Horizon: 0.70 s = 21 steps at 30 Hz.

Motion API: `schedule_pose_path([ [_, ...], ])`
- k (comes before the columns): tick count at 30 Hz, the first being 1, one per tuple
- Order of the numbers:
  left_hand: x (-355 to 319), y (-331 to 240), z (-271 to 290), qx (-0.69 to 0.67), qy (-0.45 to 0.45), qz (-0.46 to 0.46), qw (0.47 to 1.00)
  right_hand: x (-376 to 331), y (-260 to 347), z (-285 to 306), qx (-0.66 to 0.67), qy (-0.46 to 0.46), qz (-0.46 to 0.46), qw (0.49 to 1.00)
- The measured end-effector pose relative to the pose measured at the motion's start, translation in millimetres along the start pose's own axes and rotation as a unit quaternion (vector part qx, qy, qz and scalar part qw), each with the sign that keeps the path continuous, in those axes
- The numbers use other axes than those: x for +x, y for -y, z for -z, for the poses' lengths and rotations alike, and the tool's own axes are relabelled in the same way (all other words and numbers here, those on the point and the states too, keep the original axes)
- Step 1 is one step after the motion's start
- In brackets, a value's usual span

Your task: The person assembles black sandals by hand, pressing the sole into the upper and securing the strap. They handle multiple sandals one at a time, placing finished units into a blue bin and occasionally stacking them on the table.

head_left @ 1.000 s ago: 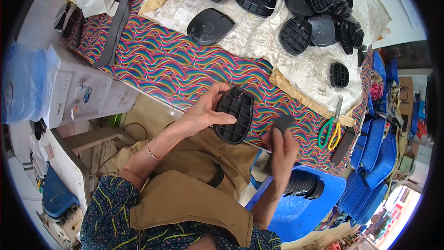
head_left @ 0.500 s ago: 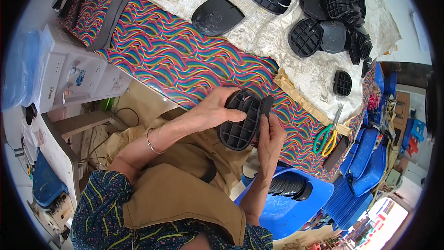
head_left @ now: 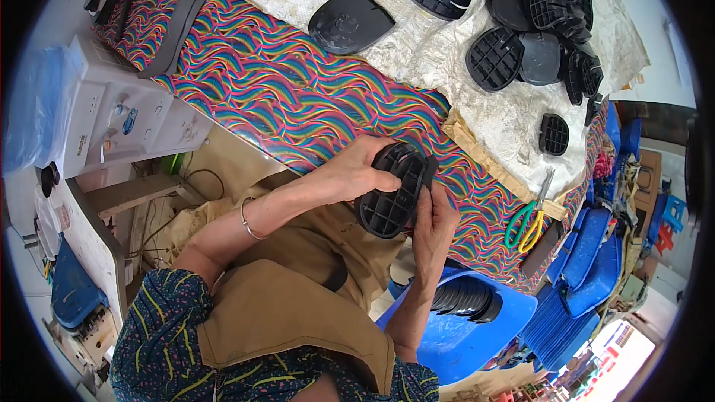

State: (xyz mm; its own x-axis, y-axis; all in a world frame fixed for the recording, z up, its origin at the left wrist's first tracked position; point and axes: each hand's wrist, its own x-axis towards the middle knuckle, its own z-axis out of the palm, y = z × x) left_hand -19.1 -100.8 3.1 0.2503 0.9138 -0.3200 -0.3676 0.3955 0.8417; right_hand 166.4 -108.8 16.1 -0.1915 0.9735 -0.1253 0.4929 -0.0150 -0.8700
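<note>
Left hand (head_left: 357, 173): fingers curled over the upper left edge of a black ribbed sole piece (head_left: 393, 190), thumb under, gripping it. One second back this hand held the piece alone; the other was off to the side.

Right hand (head_left: 434, 217): has come in from the right and now meets the same piece, fingers pressed together along its right edge, thumb on the rim. The piece sits upright between both hands, above the lap and just short of the table edge, grid face showing.

Blue plastic bin (head_left: 477, 335), below the right forearm: holds a stack of black sole pieces (head_left: 465, 299), packed on edge. Contents appear unchanged.

Table with rainbow wave-patterned cloth (head_left: 283, 97), beyond the hands. The view has drifted so the table sits higher in the picture than before.

Green and yellow-handled scissors (head_left: 525, 219), at the right end of the cloth.

White woven sheet (head_left: 447, 59), farther back: carries one smooth black sole (head_left: 350, 22) lying apart, one small ribbed piece (head_left: 554, 134) near the right edge, and a heap of black soles (head_left: 521, 7) at the far end.

White sewing machine (head_left: 119, 119), to the left.
</note>
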Motion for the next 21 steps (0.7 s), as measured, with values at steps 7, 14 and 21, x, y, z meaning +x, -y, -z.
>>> schedule_pose_path([
  [7, 1, -3, 4, 0.045, 0.006, 0.05, 0.998, -2, -6, 6, -0.09, 0.036, 0.078, 0.992],
  [14, -4, -17, -2, 0.028, -0.078, -0.002, 0.997, -30, 19, 7, -0.054, 0.044, -0.015, 0.997],
  [21, -12, -23, -14, 0.028, -0.098, -0.049, 0.994, -64, 26, -2, 0.055, -0.027, -0.046, 0.997],
])
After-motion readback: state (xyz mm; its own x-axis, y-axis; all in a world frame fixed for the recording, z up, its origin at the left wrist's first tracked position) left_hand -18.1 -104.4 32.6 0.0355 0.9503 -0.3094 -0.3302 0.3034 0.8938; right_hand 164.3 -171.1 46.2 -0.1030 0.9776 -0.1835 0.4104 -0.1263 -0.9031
